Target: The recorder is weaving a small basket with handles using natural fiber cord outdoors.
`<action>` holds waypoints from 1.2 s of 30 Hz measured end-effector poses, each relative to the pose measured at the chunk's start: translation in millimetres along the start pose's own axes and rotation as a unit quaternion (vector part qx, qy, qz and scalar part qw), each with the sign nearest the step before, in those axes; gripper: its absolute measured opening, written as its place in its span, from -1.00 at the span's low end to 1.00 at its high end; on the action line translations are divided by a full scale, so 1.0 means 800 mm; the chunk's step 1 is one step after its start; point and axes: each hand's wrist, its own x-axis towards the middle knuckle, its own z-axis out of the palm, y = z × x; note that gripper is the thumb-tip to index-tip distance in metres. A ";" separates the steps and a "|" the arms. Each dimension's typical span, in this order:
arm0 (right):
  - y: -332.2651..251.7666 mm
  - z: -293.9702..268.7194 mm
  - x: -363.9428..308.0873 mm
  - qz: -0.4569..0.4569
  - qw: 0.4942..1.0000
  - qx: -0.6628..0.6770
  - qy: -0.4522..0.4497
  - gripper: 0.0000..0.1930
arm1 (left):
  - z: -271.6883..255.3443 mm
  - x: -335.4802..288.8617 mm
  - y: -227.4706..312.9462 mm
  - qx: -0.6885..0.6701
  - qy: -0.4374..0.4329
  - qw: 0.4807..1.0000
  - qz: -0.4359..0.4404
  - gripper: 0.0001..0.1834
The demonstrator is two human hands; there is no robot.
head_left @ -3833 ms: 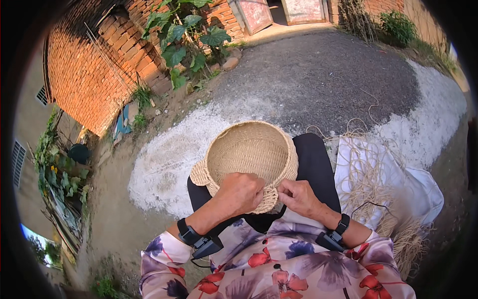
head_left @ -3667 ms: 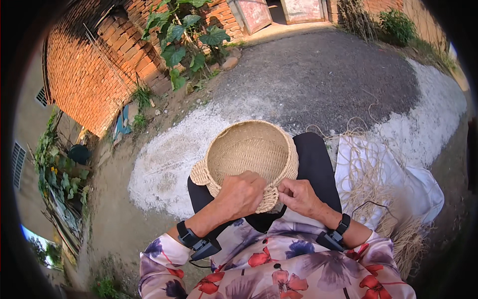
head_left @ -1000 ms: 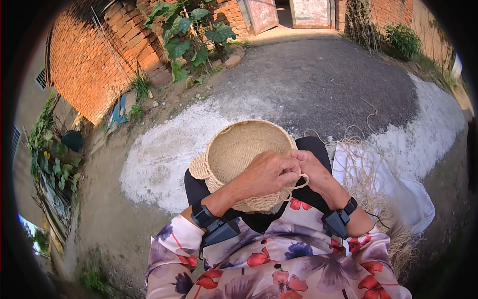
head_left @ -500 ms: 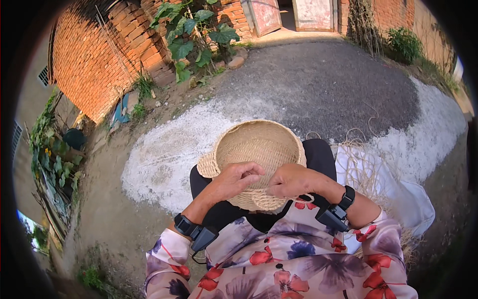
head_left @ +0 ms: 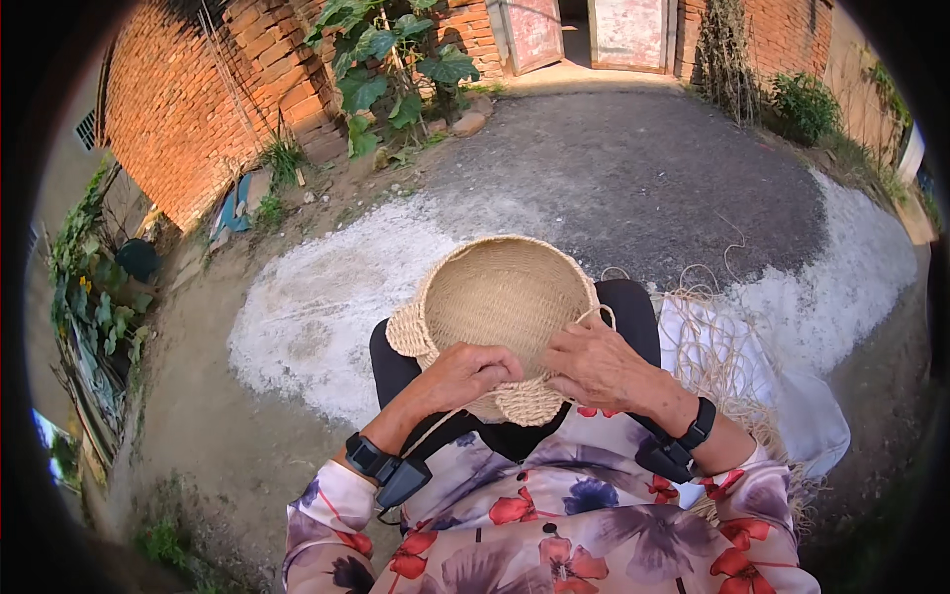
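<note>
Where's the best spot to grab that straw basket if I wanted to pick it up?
Probably by the woven basket rim at the looped scallops, one side each, coming from below like the left hand and right hand at its near edge. The round bowl tilts open side up, so the firm rim gives fingers an edge.

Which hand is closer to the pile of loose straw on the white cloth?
Right. The right hand on the basket is beside the straw; the left hand is across the basket.
</note>
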 end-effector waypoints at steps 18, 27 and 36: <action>0.091 -0.027 -0.056 0.204 0.967 0.015 0.152 -0.74 | -0.004 0.012 -0.015 -0.079 -0.042 0.994 -0.057 -0.82; 0.034 0.030 -0.020 0.022 0.995 0.000 0.102 -0.93 | -0.005 0.011 -0.008 -0.071 -0.048 0.994 -0.062 -0.82; 0.163 -0.083 -0.186 0.448 0.766 -0.380 0.259 -0.84 | 0.033 0.011 0.022 0.098 0.009 0.993 0.066 -0.50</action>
